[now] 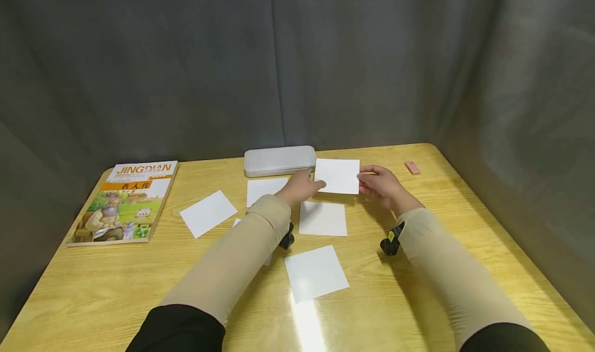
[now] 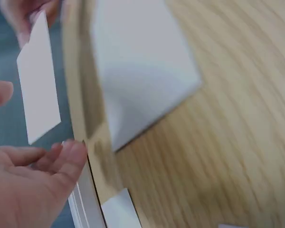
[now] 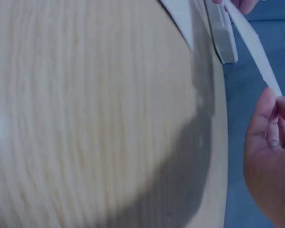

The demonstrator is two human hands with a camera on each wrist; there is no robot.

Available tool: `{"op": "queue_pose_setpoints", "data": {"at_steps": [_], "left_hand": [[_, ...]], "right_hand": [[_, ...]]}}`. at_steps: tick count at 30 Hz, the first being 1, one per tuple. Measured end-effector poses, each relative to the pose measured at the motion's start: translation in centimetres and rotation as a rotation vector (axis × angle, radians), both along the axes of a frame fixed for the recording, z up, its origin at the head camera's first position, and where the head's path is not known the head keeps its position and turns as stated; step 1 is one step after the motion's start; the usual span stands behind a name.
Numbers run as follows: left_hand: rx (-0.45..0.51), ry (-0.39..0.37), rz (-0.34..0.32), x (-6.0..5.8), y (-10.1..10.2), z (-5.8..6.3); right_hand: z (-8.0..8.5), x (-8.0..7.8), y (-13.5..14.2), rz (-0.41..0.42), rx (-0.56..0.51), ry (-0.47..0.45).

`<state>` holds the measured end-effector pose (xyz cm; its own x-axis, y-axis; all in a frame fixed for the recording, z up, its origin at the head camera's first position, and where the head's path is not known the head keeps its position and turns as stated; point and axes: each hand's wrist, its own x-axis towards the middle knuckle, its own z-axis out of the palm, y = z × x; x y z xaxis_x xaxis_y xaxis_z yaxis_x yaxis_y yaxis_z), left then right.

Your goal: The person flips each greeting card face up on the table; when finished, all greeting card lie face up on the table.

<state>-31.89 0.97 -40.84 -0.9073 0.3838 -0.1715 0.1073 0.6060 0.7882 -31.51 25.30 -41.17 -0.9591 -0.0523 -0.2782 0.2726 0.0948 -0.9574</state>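
Observation:
A blank white card (image 1: 337, 176) is held up above the table near the metal case. My right hand (image 1: 382, 186) pinches its right edge; in the right wrist view, the card (image 3: 256, 45) runs up from between thumb and fingertips. My left hand (image 1: 299, 187) is at the card's left edge, the thumb overlapping it in the head view. In the left wrist view, the left thumb (image 2: 0, 92) and fingers stand apart, with a gap around the card's near end. Below lies another white card (image 1: 323, 219), and one more card (image 1: 266, 189) is partly behind the left hand.
A silver case (image 1: 280, 160) stands at the table's back edge. More white cards lie at the front (image 1: 317, 273) and left (image 1: 208, 214); one is mostly under the left forearm. A book (image 1: 125, 202) is far left, a pink eraser-like block (image 1: 412, 168) back right. Grey curtains surround the table.

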Motion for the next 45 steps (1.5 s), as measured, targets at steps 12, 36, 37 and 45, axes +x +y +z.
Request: {"op": "queue_pose_setpoints", "data": {"at_steps": [12,36,37,45], "left_hand": [[0.289,-0.204,0.191,0.2,-0.8,1.5],[0.480,-0.067,0.296,0.5,-1.4,0.2],[0.489,-0.070,0.297,0.5,-1.4,0.1],[0.439,-0.145,0.264,-0.1,-1.4,0.0]], "right_hand": [[0.9,0.4,-0.3,0.055,0.016,0.024],[-0.1,-0.1,-0.6,0.086,0.047,0.022],[-0.2,-0.1,-0.6,0.091,0.057,0.025],[0.2,-0.2,-1.0,0.225,0.137,0.059]]}}
